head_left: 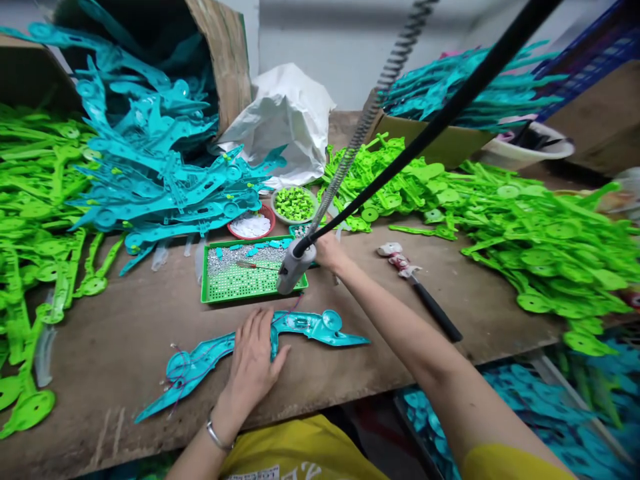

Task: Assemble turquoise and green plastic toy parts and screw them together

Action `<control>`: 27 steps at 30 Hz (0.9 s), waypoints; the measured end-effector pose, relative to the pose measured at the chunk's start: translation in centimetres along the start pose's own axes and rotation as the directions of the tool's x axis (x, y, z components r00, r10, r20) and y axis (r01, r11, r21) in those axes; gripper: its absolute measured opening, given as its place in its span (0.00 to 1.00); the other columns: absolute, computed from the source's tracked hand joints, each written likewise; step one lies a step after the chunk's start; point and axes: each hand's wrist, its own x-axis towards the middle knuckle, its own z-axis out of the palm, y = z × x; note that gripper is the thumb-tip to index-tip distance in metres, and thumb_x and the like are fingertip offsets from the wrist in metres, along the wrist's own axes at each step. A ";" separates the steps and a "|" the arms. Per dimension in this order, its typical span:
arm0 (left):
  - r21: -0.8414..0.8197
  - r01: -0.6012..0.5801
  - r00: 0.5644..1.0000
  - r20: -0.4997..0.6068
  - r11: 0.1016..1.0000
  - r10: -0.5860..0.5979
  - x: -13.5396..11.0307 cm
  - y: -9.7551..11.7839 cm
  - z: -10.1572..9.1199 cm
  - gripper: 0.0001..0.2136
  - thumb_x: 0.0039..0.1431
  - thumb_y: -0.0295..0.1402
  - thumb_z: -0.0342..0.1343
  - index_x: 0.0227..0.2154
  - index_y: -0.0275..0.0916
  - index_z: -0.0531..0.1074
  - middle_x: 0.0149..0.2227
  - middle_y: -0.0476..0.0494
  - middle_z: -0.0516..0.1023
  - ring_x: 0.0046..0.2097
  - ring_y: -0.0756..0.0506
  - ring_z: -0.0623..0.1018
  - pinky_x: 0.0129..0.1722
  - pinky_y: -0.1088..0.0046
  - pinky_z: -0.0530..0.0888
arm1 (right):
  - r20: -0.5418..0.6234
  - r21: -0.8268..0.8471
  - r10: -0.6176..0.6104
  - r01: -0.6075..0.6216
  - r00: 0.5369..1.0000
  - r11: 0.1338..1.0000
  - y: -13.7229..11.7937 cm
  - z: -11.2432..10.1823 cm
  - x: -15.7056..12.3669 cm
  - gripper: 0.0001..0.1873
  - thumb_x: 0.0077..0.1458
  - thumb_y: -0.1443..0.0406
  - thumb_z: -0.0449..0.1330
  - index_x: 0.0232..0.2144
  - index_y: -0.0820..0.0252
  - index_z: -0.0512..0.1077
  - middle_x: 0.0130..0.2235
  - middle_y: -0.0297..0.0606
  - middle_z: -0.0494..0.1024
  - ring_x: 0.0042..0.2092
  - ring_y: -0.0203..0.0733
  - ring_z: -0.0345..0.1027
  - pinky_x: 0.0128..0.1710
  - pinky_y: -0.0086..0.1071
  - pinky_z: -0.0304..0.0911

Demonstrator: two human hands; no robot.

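Note:
My left hand (pixel 256 357) lies flat over the middle of a turquoise plastic part (pixel 317 325), thumb apart from the fingers. This long, curved part rests on the table, with thin red wires (pixel 187 365) along its left end. My right hand (pixel 329 252) is stretched forward beside a small teal tray (pixel 299 231), its fingers hidden behind a hanging electric screwdriver (pixel 295 267). Whether it holds anything does not show. Left of it lies a green perforated tray (pixel 250 288) with many small screws, several turquoise bits and a thin screwdriver (pixel 255 265).
A red basket (pixel 251 223) of white pieces and a bowl (pixel 294 204) of green pieces stand behind the tray. Turquoise parts (pixel 165 173) and green parts (pixel 540 233) are heaped around. A black-handled tool (pixel 435 310) with a wrapped head lies at right.

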 end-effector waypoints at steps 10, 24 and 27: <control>0.005 0.000 1.000 0.009 1.000 0.000 0.1 0.2 -0.2 0.27 0.63 0.38 0.53 0.62 0.33 0.57 0.59 0.29 0.69 0.63 0.33 0.66 0.58 0.53 0.66 | 0.058 0.223 -0.024 0.011 0.998 0.975 -2.1 -0.7 0.5 0.06 0.51 0.71 0.55 0.32 0.60 0.71 0.36 0.41 0.73 0.38 0.45 0.66 0.41 0.38 0.64; 0.067 -0.034 0.997 -0.066 0.997 0.039 -0.9 0.2 0.6 0.25 0.63 0.36 0.53 0.61 0.34 0.59 0.58 0.31 0.71 0.61 0.34 0.69 0.54 0.54 0.68 | -0.034 0.169 -0.051 0.056 0.998 0.984 -0.4 -1.3 0.7 0.12 0.53 0.72 0.53 0.38 0.60 0.72 0.39 0.45 0.78 0.42 0.46 0.71 0.45 0.38 0.65; 0.064 -0.039 0.996 -0.074 0.997 0.043 -0.9 0.2 0.7 0.24 0.63 0.35 0.53 0.60 0.34 0.60 0.58 0.32 0.72 0.60 0.34 0.69 0.54 0.54 0.68 | 0.002 0.164 -0.086 0.084 0.996 0.983 -0.4 -0.9 1.0 0.10 0.52 0.72 0.55 0.37 0.61 0.72 0.38 0.45 0.78 0.42 0.46 0.71 0.45 0.37 0.65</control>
